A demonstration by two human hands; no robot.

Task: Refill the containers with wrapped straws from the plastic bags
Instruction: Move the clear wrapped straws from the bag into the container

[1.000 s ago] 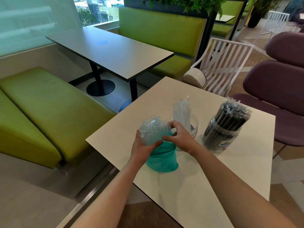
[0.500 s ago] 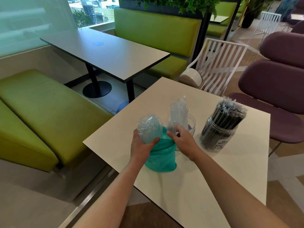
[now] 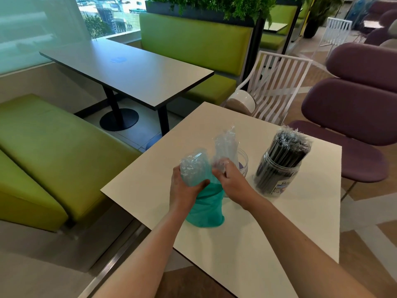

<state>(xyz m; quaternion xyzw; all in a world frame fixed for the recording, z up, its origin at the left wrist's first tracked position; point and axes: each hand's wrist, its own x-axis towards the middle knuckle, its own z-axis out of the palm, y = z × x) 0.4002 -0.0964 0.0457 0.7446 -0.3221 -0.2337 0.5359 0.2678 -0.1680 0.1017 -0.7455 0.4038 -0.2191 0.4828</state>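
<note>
Two things were hard to read for us: the label on the right jar (image 3: 279, 171) was cut off after a few letters, and the base of the middle jar (image 3: 242, 163) sat hidden behind our right hand (image 3: 233, 180) and the teal bag (image 3: 204, 209). How many straws were left inside that bag, we couldn't tell, since the teal plastic hid its contents.

For containers, the right jar was clear plastic and packed with wrapped black straws (image 3: 287, 147) fanning out over its rim. The middle jar, also clear, held a smaller upright bunch of wrapped clear straws (image 3: 225, 143) leaning toward its left side. Both stood on the pale table (image 3: 300, 222), close together but apart.

The teal bag stood on the table near us, just left of the middle jar. Our left hand (image 3: 184, 188) was clenched around a fat bundle of wrapped straws (image 3: 193, 168) poking out of the bag's mouth. Our right hand pinched the bag's upper edge on the right side, fingers curled; whether it also touched the clear straws behind it, we couldn't make out.
</note>
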